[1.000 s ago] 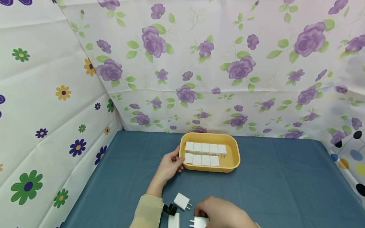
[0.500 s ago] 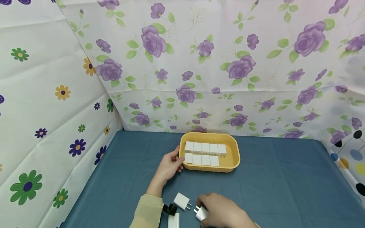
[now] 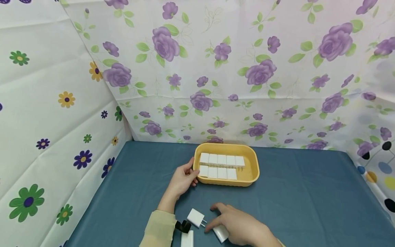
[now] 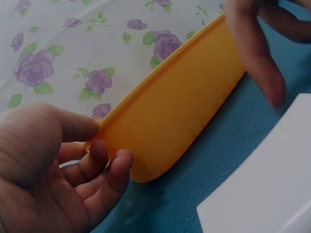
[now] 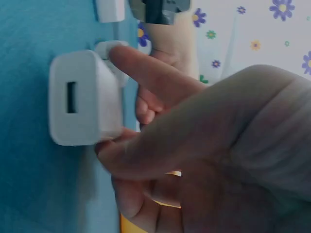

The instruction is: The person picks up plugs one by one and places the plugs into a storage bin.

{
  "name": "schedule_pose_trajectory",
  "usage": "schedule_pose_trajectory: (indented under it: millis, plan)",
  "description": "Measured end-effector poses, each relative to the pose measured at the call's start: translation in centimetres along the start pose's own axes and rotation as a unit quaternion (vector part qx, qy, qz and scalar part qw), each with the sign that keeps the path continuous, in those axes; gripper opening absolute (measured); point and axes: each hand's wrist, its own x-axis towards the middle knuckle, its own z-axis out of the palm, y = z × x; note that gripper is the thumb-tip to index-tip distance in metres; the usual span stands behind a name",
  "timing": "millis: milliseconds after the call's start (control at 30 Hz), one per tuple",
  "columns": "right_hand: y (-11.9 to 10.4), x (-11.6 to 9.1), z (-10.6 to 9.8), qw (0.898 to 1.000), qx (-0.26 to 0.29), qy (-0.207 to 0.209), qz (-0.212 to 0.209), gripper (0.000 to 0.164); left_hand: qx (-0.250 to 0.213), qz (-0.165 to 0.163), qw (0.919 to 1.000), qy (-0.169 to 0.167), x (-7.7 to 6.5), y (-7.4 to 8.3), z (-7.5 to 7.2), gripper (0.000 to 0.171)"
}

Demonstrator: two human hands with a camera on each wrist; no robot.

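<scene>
My left hand (image 3: 182,180) grips the left end of a yellow plastic tray (image 3: 253,176), thumb over the rim and fingers outside, as the left wrist view also shows. White plug chargers (image 3: 222,160) lie in the tray in two rows, the front row shorter. My right hand (image 3: 242,224) is over the table with fingers spread beside a white charger (image 5: 85,99), whose USB port shows in the right wrist view. One fingertip lies close to its side; whether it touches cannot be seen. Another charger (image 3: 195,217), metal prongs showing, lies to the left.
A white block (image 3: 187,239) lies at the lower edge beside the left sleeve (image 3: 158,228). A black device (image 3: 183,226) is on the left wrist. Blue cloth (image 3: 296,199) covers the table, and flowered sheets (image 3: 228,68) hang behind and at the sides.
The right hand has turned the charger, so its prongs are now hidden and its body slants, and the fingers have spread. The left hand and the tray stay in place.
</scene>
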Motion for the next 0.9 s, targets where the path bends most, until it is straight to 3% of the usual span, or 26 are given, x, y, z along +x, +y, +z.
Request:
schedule_pose_trajectory:
  millis: [200,467,633,900]
  plan:
    - [0.8,0.5,0.3,1.000,0.022,0.010,0.013,0.071,0.002,-0.004,1.0000,0.002,0.1,0.1,0.0,0.068]
    - [1.3,0.4,0.1,0.998,0.013,0.035,0.045,0.072,0.002,-0.006,1.0000,0.003,-0.1,0.1,0.0,0.068]
    - [1.1,0.2,0.0,0.998,0.000,0.050,0.031,0.057,0.000,-0.003,1.0000,0.002,-0.2,0.1,0.0,0.068]
    - [1.0,0.6,-0.4,1.000,0.008,0.001,0.024,0.034,0.000,-0.003,1.0000,0.001,0.0,0.0,-0.1,0.068]
